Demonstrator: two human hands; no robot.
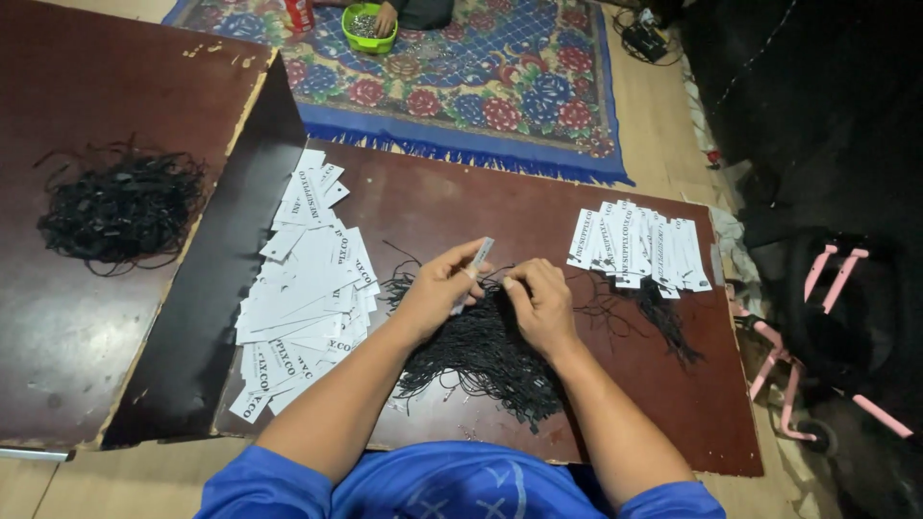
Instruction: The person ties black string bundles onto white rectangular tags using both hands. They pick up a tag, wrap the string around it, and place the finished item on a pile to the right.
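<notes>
Fingers (460, 272) of the left hand (437, 288) pinch one white paper tag (473, 272); right hand (540, 303) fingers press together on black cords.

Item: tag held tilted above the heap of black cords (486, 351), probably so a cord can be threaded. Left of the heap: one loose pile of white tags (306, 288), too many to count. Right of it: one fanned row of tags (639, 247) with cords trailing. Far left: a second cord heap (120, 207). All on two dark worktops (433, 197).

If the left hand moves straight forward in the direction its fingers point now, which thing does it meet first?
Probably the row of white tags at the board's right; the left hand points up-right, holding one white tag.
</notes>
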